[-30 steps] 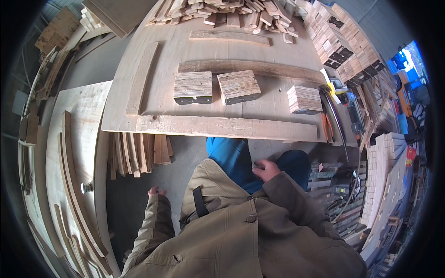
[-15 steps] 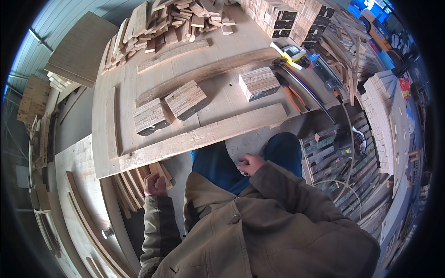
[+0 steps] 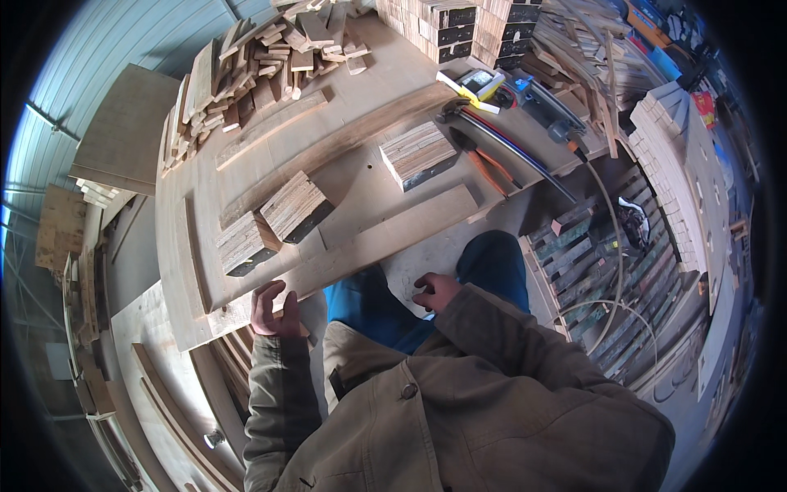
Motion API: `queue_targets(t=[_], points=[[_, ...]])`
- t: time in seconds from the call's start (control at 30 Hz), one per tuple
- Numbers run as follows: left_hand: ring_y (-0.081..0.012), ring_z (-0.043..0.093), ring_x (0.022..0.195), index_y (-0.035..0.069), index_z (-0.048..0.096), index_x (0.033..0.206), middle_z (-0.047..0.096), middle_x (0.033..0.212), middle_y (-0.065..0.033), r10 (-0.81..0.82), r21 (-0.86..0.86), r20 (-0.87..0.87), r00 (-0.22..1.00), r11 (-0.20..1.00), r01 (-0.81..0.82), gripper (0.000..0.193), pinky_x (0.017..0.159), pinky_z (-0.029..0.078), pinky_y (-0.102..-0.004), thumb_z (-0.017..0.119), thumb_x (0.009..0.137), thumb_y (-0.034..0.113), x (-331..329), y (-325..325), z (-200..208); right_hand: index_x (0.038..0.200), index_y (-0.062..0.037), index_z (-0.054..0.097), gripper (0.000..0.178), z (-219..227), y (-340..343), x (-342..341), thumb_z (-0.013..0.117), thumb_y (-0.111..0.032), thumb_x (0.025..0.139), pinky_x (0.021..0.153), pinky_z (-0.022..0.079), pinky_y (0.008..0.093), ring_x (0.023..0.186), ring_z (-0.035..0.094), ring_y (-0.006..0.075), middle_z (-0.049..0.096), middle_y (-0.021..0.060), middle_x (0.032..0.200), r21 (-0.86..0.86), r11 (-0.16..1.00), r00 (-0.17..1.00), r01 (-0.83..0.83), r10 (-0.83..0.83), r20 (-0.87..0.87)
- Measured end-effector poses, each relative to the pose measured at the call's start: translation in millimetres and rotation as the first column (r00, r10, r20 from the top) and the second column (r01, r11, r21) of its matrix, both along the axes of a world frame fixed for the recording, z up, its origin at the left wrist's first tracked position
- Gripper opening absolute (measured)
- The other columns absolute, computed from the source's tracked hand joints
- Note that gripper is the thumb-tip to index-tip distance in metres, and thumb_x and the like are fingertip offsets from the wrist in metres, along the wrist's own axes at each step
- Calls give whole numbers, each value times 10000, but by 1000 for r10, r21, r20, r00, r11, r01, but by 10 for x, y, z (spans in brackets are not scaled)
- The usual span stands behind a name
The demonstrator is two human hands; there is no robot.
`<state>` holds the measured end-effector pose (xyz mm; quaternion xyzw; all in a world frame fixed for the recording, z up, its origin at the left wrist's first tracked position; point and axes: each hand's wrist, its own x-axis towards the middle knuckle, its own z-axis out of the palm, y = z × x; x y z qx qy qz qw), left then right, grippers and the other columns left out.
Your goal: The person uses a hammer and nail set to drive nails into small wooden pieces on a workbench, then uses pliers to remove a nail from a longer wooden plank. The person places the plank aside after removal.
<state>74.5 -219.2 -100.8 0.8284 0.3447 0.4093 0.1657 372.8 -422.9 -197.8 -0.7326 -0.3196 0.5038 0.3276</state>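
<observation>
My left hand (image 3: 273, 310) is at the front edge of the plywood table (image 3: 352, 184), over the left end of a flat wooden board (image 3: 402, 232). Its fingers are bent, with the thumb apart and nothing seen between them. Above my knees, off the table's edge, my right hand (image 3: 438, 291) hangs with thumb and forefinger apart; its other fingers are curled and partly hidden. On the table, two layered wooden blocks (image 3: 297, 207) sit side by side, and a third block (image 3: 418, 154) stands farther right. All have dark end faces.
Orange-handled pincers (image 3: 489, 170), a hammer (image 3: 449, 109) and a yellow-and-white device (image 3: 477, 84) lie to the right. Loose wood offcuts (image 3: 279, 61) are heaped at the back, beside stacked blocks (image 3: 434, 29). A hose (image 3: 613, 221) hangs over a slatted pallet (image 3: 574, 279).
My left hand has risen to the table's front edge, its fingers spreading a little. My right hand has shifted slightly left, its thumb and forefinger wider apart. The view has turned a little.
</observation>
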Motion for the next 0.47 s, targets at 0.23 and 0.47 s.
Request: queue_targets(t=[0.23, 0.47], points=[[-327, 721, 1013, 57, 721, 1085, 733, 1099, -151, -37, -6, 16, 999, 999, 37, 271, 893, 581, -414, 797, 825, 56, 344, 279, -33, 1326, 47, 618, 479, 676, -166, 248, 800, -105, 910, 756, 577, 310, 821, 706, 152, 739, 114, 942, 267, 956, 975, 118, -60, -215], [-339, 720, 1003, 108, 734, 1112, 737, 1099, -127, -93, 84, -82, 992, 991, 100, 327, 863, 587, -449, 843, 812, 177, 442, 478, -404, 1399, 31, 533, 521, 1022, -149, 1025, 781, -83, 955, 852, 593, 295, 880, 711, 142, 723, 108, 981, 536, 834, 990, 130, -75, -123]])
